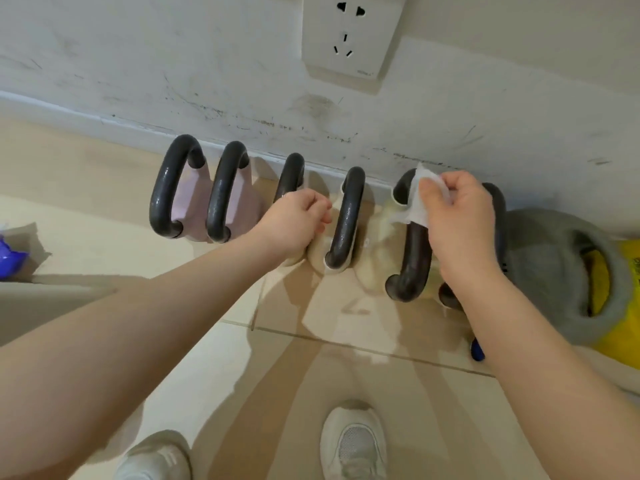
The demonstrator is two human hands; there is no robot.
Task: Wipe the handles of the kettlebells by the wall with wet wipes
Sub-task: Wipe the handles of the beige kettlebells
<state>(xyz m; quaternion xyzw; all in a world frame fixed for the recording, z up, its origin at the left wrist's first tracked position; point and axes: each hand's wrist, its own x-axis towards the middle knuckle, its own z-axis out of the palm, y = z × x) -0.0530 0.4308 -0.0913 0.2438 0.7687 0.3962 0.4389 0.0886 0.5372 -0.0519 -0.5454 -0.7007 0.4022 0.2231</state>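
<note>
Several kettlebells with dark handles stand in a row against the white wall [207,64]. Two pink ones [194,202] are at the left, cream ones [374,261] in the middle. My right hand [460,223] pinches a white wet wipe [420,199] against the upper part of the fifth dark handle [414,258]. My left hand [298,223] is closed around the third dark handle [291,174], whose lower part it hides. The fourth handle [348,220] stands free between my hands.
A grey kettlebell [554,271] and a yellow item [623,323] lie at the right. A wall socket [349,32] is above. A blue-purple packet [10,254] sits at the left edge. My two white shoes [353,445] stand on the beige tiled floor.
</note>
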